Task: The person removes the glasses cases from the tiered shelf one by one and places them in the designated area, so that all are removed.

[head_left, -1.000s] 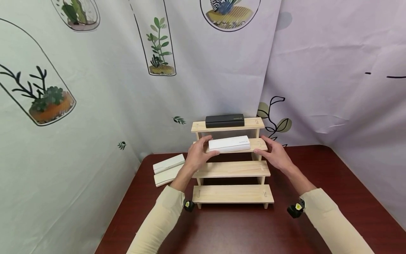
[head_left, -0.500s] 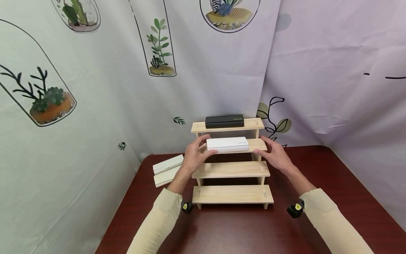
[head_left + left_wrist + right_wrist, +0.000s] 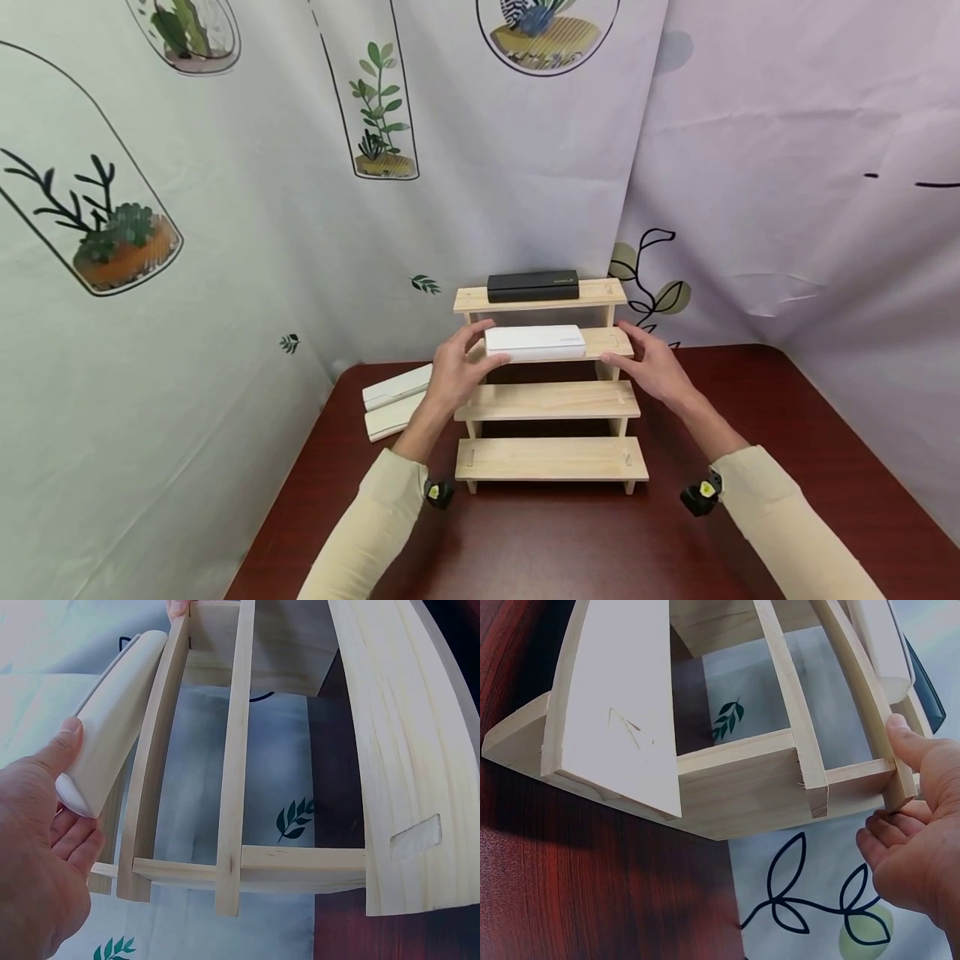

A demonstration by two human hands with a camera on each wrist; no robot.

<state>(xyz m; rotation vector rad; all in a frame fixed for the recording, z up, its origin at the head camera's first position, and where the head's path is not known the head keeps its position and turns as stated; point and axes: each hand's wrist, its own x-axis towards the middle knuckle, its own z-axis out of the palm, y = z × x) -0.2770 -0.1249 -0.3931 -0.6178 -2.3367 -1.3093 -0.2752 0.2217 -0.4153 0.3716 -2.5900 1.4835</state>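
- Two hands work at the wooden tiered stand [image 3: 551, 402] on the dark red table [image 3: 570, 542]; the left hand [image 3: 455, 372] holds the left end of a white rectangular case [image 3: 535, 342], thumb along its front edge and fingers curled beneath, as the left wrist view shows.
- Over the last second the white case has slid a little leftward and farther back on the second tier from the top, and now lies flat along that tier, so I judge it as good as seated.
- The right hand [image 3: 652, 367] stays at the right end of the same tier, thumb on the board's edge, fingers loosely curled beneath, apart from the case.
- A black case [image 3: 533, 286] lies on the top tier, just behind.
- Two more white cases [image 3: 397, 400] lie on the table to the stand's left.
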